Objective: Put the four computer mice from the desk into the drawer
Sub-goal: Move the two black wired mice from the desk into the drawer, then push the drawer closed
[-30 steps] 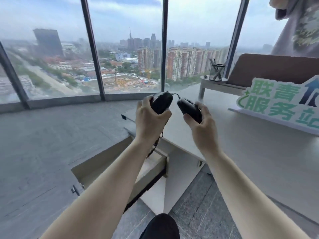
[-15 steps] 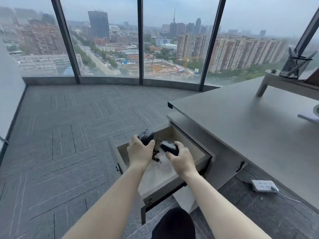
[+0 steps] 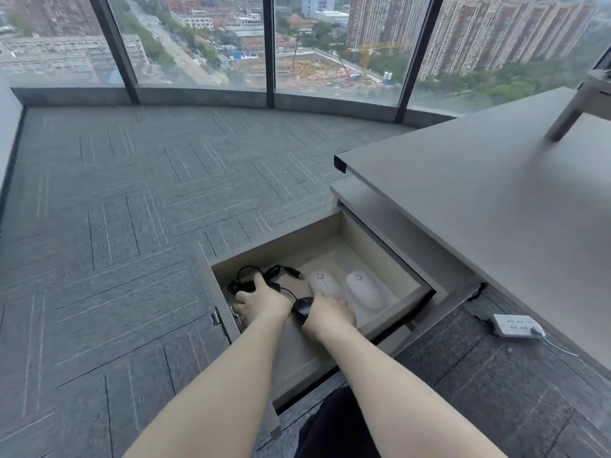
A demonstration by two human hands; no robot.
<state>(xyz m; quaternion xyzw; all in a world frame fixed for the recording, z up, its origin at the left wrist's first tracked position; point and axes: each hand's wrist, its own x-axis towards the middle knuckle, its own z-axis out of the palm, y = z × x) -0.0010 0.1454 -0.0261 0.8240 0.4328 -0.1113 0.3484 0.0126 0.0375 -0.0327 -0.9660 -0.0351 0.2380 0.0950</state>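
The open drawer (image 3: 274, 242) sits low beside the desk (image 3: 479, 209). Two white mice (image 3: 325, 284) (image 3: 367, 289) lie side by side in its right half. My right hand (image 3: 330, 315) is down inside the drawer, shut on a black mouse (image 3: 302, 309) whose nose shows at my fingers. My left hand (image 3: 261, 302) rests palm down in the drawer's left part, covering the other black mouse, which is hidden under it. That mouse's black cable (image 3: 251, 276) lies coiled on the drawer floor just beyond my thumb.
A white power strip (image 3: 515, 325) with a cord lies on the floor to the right of the drawer. Grey carpet tiles (image 3: 132, 209) stretch left to floor-to-ceiling windows (image 3: 198, 44). A small riser's leg (image 3: 568, 117) stands on the desk's far end.
Both hands have gone from above the desk edge down into the drawer with the black mice. My view has tilted down, and the two white mice inside now show.
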